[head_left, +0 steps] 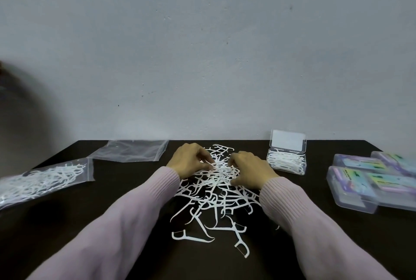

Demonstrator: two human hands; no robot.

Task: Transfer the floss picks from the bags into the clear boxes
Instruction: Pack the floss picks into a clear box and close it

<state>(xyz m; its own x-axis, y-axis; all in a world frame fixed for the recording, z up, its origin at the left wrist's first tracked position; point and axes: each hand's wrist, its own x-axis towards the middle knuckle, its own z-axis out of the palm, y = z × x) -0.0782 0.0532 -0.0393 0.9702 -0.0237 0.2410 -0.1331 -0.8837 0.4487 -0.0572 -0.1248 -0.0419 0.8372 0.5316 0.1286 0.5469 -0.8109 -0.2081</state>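
Note:
A loose pile of white floss picks [216, 196] lies spread over the middle of the dark table [90, 212]. My left hand [191, 160] and my right hand [249, 169] sit on the far part of the pile, fingers curled into the picks and pinching some between them. An open clear box [286, 162] holding several picks stands just right of my right hand, its lid upright. At the far left lies a clear bag [42, 178] full of picks. An empty clear bag [132, 150] lies flat behind it.
Three shut clear boxes with coloured labels [369, 183] are grouped at the right edge of the table. A pale wall rises directly behind the table's far edge. Single picks lie scattered toward the near edge.

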